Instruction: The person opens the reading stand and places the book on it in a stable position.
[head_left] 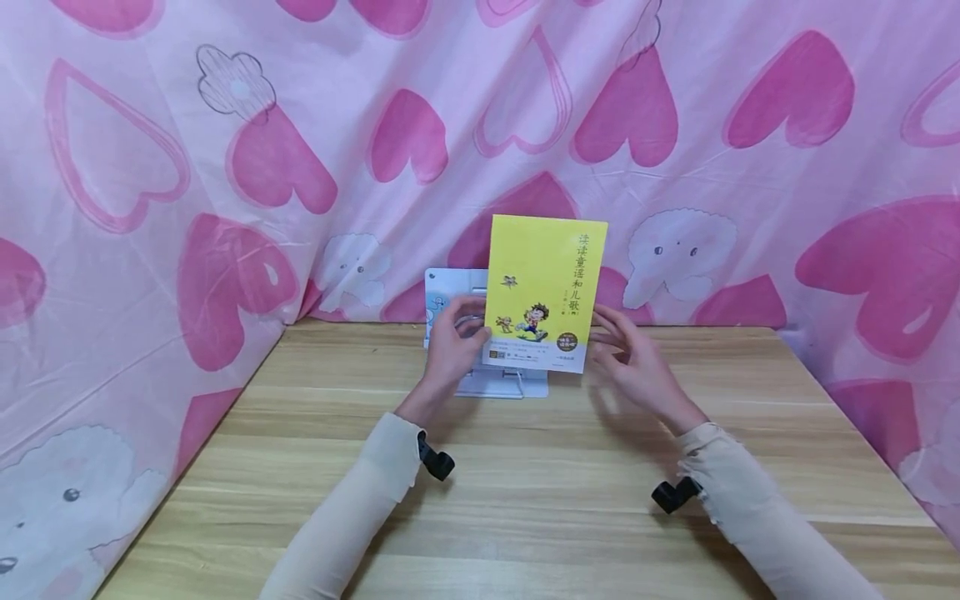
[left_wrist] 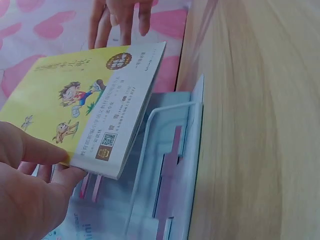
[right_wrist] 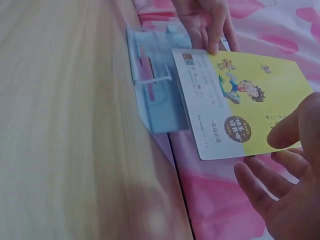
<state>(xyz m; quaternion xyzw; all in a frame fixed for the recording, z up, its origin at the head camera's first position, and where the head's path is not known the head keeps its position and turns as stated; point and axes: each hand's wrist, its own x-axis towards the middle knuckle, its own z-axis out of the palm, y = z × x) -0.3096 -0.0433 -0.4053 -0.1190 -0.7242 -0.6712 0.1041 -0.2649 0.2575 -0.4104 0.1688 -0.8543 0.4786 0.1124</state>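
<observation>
A yellow children's book [head_left: 543, 283] with a white lower band and cartoon figures stands upright in front of a pale blue folding book stand [head_left: 491, 383]. The left hand [head_left: 456, 337] pinches the book's left edge, thumb on the cover and fingers behind, as the left wrist view shows. At the opposite edge is the right hand [head_left: 637, 362], its fingers loosely spread. In the right wrist view, the right thumb [right_wrist: 287, 132] overlaps the cover. The stand's wire holder [left_wrist: 142, 145] and slotted base show below the book; the book hides much of its back plate.
The stand rests near the back of a wood-grain table [head_left: 540, 500]. Behind and beside the table hangs a pink curtain [head_left: 465, 75] with hearts and white animal figures. Each wrist wears a black camera mount [head_left: 437, 460].
</observation>
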